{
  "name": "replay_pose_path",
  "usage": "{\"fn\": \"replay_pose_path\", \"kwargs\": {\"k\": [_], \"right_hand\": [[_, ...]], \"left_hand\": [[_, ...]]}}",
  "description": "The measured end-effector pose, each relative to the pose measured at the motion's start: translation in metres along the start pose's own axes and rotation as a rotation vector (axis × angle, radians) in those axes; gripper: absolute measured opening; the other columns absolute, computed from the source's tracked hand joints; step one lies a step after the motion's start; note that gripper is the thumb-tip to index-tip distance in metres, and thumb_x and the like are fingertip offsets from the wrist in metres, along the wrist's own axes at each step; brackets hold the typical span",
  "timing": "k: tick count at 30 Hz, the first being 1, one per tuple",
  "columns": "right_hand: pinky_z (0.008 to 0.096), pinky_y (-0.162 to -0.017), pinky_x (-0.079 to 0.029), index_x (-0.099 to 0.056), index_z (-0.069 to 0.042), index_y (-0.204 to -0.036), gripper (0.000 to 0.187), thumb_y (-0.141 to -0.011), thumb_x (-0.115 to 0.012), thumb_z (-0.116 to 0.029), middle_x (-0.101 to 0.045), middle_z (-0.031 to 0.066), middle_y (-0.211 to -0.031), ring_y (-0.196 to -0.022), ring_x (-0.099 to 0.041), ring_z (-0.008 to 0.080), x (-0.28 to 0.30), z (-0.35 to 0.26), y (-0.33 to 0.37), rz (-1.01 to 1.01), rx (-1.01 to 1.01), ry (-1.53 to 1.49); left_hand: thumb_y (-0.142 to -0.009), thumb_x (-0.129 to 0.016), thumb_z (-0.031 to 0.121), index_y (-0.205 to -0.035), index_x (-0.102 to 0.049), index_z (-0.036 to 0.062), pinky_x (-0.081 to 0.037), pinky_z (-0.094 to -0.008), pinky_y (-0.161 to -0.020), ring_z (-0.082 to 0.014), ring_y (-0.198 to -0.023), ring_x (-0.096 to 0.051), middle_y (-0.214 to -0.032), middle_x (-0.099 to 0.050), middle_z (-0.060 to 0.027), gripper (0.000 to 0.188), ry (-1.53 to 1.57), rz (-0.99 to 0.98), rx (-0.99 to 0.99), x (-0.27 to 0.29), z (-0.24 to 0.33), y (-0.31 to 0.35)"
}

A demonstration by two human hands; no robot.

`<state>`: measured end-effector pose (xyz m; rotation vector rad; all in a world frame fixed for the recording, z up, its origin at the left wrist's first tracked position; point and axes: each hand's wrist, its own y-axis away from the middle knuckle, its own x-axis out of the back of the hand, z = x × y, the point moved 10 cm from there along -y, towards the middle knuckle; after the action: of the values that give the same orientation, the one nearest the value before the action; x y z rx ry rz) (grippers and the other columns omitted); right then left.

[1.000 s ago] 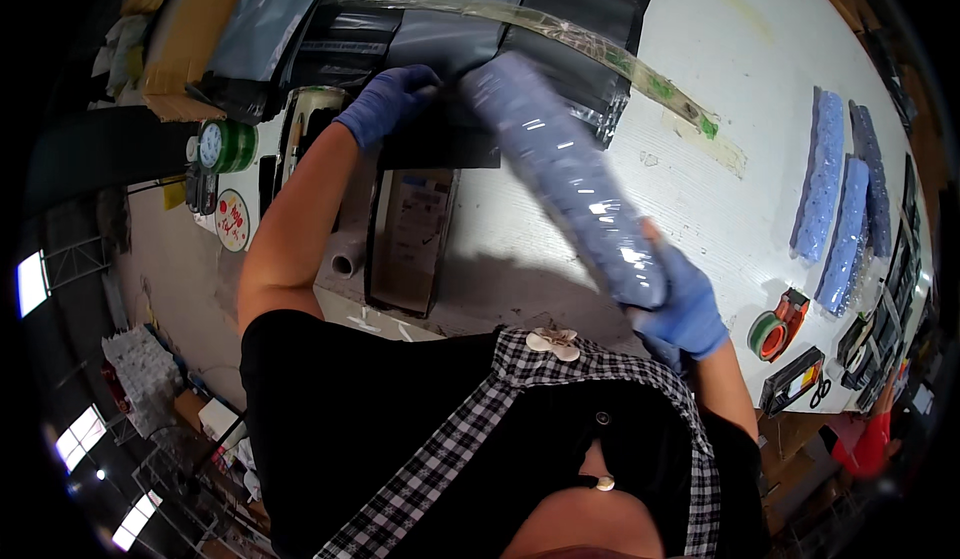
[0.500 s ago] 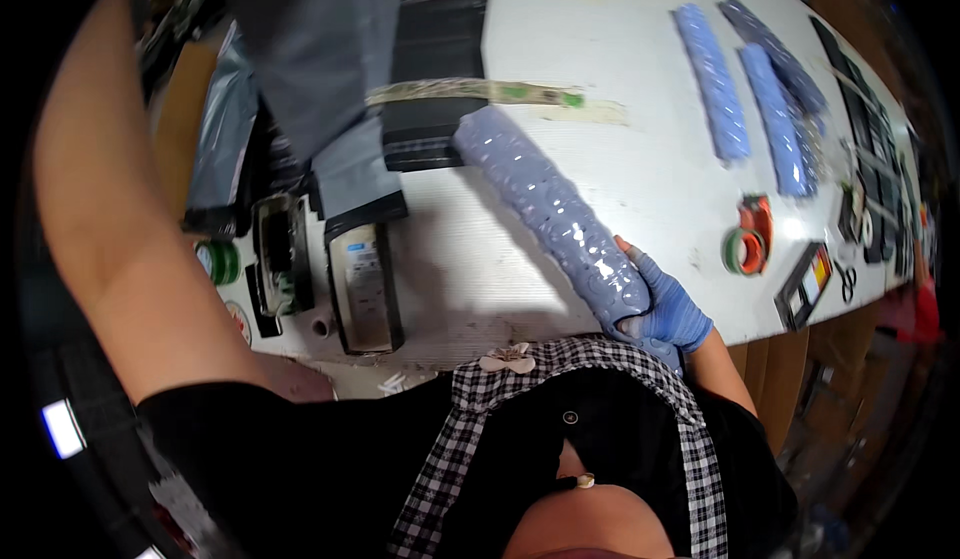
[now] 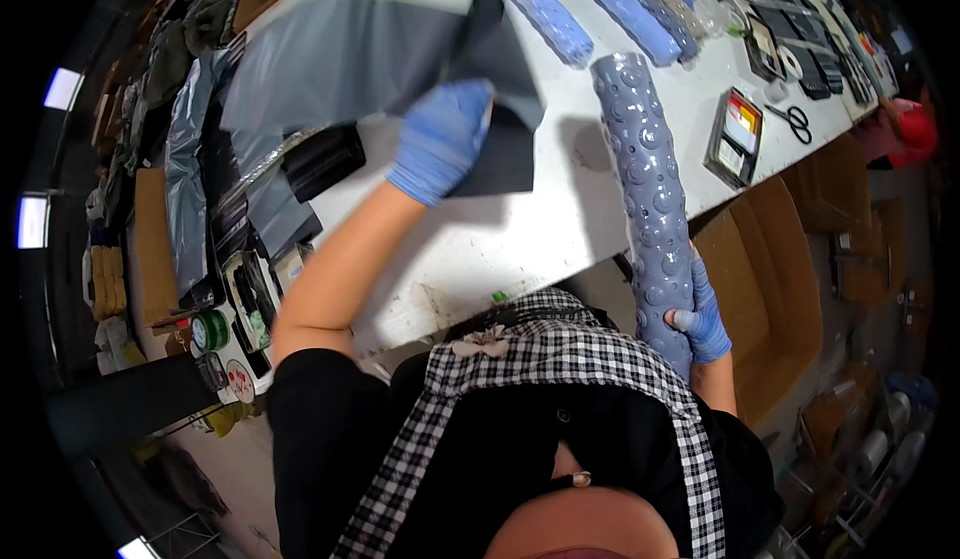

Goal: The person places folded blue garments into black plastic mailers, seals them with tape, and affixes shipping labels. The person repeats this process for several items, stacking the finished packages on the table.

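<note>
My left hand, in a blue glove, is closed on a grey plastic mailing bag above the table. The bag spreads out to the left of my fist, and a dark flap of it hangs to the right. In my blue-gloved right hand is a rolled grey-blue mat covered with round suction-cup bumps. My fingers grip its near end, with the thumb on the front. The roll's far end points away from me over the table, to the right of the bag.
Blue wrapped rolls lie at the far side of the white table. Scissors and a small open black box sit at the right. A cardboard box stands below the right edge; green tape is at left.
My left arm has swung in from the far left, and the hand now holds the grey bag over the table. The mat roll has moved right and swung to point away from me.
</note>
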<state>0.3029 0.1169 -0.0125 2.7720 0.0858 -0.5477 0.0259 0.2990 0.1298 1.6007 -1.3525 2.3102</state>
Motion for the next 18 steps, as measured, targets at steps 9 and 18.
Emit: {"fn": "replay_pose_path", "kwargs": {"k": [9,18], "right_hand": [[0.0368,-0.114,-0.030,-0.024,-0.016,-0.155,0.110,-0.068,-0.088,-0.037,-0.034,0.0121,-0.155,-0.140,-0.036,0.0248,-0.012,0.064,0.042,-0.414,0.042,0.473],[0.0369,-0.090,-0.052,-0.027,-0.025,-0.153,0.099,-0.070,-0.080,-0.035,-0.065,0.0218,-0.115,-0.103,-0.065,0.0371,0.015,0.078,0.042,-0.317,-0.207,1.061]], "left_hand": [[-0.095,-0.047,0.020,-0.104,-0.064,0.0063,-0.053,-0.0393,-0.081,-0.0286,-0.085,-0.065,-0.093,-0.069,-0.0116,0.024,0.720,-0.174,0.495,-0.178,-0.032,0.200],[-0.084,-0.072,0.023,-0.092,-0.072,0.0017,-0.053,-0.0313,-0.072,-0.0182,-0.074,-0.065,-0.086,-0.072,-0.0099,0.023,0.908,-0.626,1.168,-0.200,-0.050,0.221]]}}
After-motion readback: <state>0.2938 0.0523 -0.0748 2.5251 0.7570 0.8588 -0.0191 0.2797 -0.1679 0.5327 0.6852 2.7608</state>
